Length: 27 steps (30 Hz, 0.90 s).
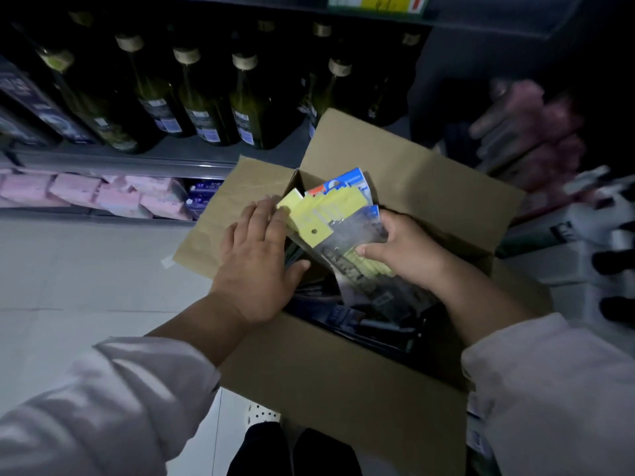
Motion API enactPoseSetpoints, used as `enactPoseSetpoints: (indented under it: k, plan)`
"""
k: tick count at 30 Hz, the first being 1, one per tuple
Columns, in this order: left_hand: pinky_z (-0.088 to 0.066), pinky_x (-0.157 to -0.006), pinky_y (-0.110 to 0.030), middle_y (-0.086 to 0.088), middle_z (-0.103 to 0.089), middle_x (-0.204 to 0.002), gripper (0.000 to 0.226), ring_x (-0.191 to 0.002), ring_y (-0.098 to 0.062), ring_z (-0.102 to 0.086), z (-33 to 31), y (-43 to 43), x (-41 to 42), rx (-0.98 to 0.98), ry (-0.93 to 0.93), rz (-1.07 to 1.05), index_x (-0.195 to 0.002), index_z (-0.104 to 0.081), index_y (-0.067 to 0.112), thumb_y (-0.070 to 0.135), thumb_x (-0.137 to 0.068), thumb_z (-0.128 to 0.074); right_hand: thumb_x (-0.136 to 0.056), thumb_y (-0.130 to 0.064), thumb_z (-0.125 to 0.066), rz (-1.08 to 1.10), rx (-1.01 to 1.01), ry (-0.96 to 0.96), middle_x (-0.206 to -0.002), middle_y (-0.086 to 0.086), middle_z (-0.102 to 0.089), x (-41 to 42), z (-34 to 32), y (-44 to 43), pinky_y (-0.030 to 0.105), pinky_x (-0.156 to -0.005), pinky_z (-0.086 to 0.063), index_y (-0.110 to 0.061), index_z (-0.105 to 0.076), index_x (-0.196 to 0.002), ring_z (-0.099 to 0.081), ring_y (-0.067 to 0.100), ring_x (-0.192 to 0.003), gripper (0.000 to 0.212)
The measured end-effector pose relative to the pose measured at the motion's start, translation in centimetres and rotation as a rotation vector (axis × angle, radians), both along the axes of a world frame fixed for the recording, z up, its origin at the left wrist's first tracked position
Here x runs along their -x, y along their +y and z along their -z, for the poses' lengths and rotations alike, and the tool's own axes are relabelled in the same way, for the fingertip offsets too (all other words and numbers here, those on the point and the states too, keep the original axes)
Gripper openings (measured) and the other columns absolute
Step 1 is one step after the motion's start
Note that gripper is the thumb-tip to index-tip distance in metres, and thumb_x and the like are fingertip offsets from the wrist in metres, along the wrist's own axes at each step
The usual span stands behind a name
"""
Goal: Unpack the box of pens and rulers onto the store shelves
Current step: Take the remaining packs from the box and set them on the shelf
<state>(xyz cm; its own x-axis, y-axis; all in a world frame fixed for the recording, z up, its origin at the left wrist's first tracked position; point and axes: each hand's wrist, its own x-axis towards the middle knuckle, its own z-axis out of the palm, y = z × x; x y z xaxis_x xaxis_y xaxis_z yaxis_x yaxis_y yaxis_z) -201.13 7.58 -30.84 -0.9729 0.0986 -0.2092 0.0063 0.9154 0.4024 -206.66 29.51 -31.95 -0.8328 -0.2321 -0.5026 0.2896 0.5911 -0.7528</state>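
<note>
I see the box (pixel 343 372), flaps folded outward, close below the shelf (pixel 137 156) of bottles (pixel 192 97), with floor (pixel 68 269) open at its left. Packets (pixel 330 207) with yellow header cards stand fanned in its far corner. My left hand (pixel 256 259) lies flat, fingers together, against their left edge. My right hand (pixel 405 249) grips the clear fronts.

Matt brown cardboard box (pixel 343 372), glossy plastic packets (pixel 357 235), dark glass bottles (pixel 247 108)

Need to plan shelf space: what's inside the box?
The box holds carded packs with yellow and blue headers; the left hand rests on them, the right hand grips one. Darker packs lie lower. Whatever is beneath is covered and too dark to tell.
</note>
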Motion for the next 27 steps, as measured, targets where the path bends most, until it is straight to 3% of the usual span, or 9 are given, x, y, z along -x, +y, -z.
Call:
enactPoseSetpoints:
  k: [6,8,10,12,14,16,20,23,27]
  plan:
    - [-0.007,-0.111,-0.019,-0.003,-0.001,-0.159,0.1,-0.145,-0.015,-0.004,-5.5,1.8,-0.1,-0.433,-0.048,-0.19,-0.151,0.006,0.013,0.039,-0.085,-0.065,-0.075,-0.037,-0.072,0.087,0.044,0.035,-0.11,-0.011,-0.066,0.4,-6.3,0.6,0.044,-0.096,-0.048,-0.032,-0.057,-0.116,-0.063,0.009,-0.102,0.043]
    - [-0.026,-0.111,-0.026,0.002,-0.018,-0.156,0.099,-0.141,-0.017,-0.021,-7.4,2.6,0.2,-0.676,-0.205,-0.259,-0.15,0.006,0.021,0.032,-0.085,-0.068,-0.074,-0.039,-0.073,0.132,0.083,0.042,-0.11,-0.007,-0.067,0.4,-8.4,0.9,0.047,-0.096,-0.048,-0.029,-0.058,-0.115,-0.064,0.015,-0.102,0.044]
    - [-0.043,-0.102,-0.034,0.008,-0.043,-0.14,0.088,-0.133,-0.018,-0.039,-8.9,3.4,0.5,-0.892,-0.329,-0.326,-0.148,-0.009,0.025,0.025,-0.084,-0.069,-0.069,-0.041,-0.076,0.197,0.142,0.028,-0.111,0.004,-0.067,0.4,-10.5,1.1,0.05,-0.097,-0.047,-0.023,-0.06,-0.113,-0.063,0.024,-0.104,0.05]
    - [-0.041,-0.105,-0.041,0.006,-0.045,-0.141,0.094,-0.13,-0.019,-0.044,-10.2,4.3,0.8,-0.944,-0.466,-0.344,-0.147,-0.018,0.027,0.036,-0.072,-0.076,-0.075,-0.028,-0.076,0.259,0.234,0.004,-0.11,0.011,-0.066,0.0,-12.5,1.1,0.048,-0.099,-0.046,-0.019,-0.062,-0.107,-0.061,0.029,-0.108,0.036]
    - [-0.044,-0.101,-0.044,-0.001,-0.049,-0.138,0.099,-0.121,-0.021,-0.052,-11.1,5.2,1.2,-0.937,-0.587,-0.329,-0.144,-0.028,0.026,0.041,-0.057,-0.074,-0.071,-0.026,-0.076,0.327,0.285,0.001,-0.117,0.013,-0.063,-0.4,-13.9,0.8,0.044,-0.102,-0.042,-0.012,-0.059,-0.114,-0.059,0.027,-0.112,0.047]
    - [-0.047,-0.095,-0.042,-0.006,-0.055,-0.128,0.088,-0.11,-0.023,-0.057,-11.6,5.8,1.8,-0.934,-0.611,-0.323,-0.136,-0.037,0.017,0.042,-0.059,-0.072,-0.067,-0.028,-0.075,0.366,0.319,0.008,-0.118,0.007,-0.064,-0.9,-15.0,0.3,0.042,-0.104,-0.041,-0.011,-0.056,-0.123,-0.06,0.022,-0.111,0.061]
    - [-0.043,-0.101,-0.048,-0.007,-0.051,-0.138,0.107,-0.119,-0.026,-0.054,-12.4,6.1,2.7,-0.988,-0.608,-0.323,-0.143,-0.034,0.021,0.058,-0.049,-0.071,-0.081,-0.015,-0.073,0.428,0.377,0.01,-0.111,-0.001,-0.069,-1.1,-15.4,0.5,0.038,-0.101,-0.044,-0.015,-0.058,-0.121,-0.062,0.016,-0.106,0.043]
    - [-0.041,-0.103,-0.045,-0.001,-0.063,-0.125,0.081,-0.115,-0.022,-0.058,-13.5,6.0,2.4,-1.057,-0.631,-0.305,-0.133,-0.047,0.019,0.046,-0.063,-0.076,-0.08,-0.015,-0.073,0.439,0.425,-0.03,-0.111,0.001,-0.07,-1.5,-16.2,0.9,0.034,-0.093,-0.046,-0.013,-0.061,-0.12,-0.063,0.017,-0.106,0.042]
    - [-0.05,-0.087,-0.043,-0.003,-0.069,-0.114,0.043,-0.11,-0.025,-0.062,-15.4,6.7,1.4,-1.19,-0.691,-0.312,-0.121,-0.056,0.022,0.025,-0.081,-0.072,-0.077,-0.021,-0.076,0.554,0.453,-0.081,-0.105,-0.003,-0.072,-2.7,-17.4,0.8,0.044,-0.097,-0.044,-0.02,-0.065,-0.111,-0.063,0.019,-0.106,0.036]
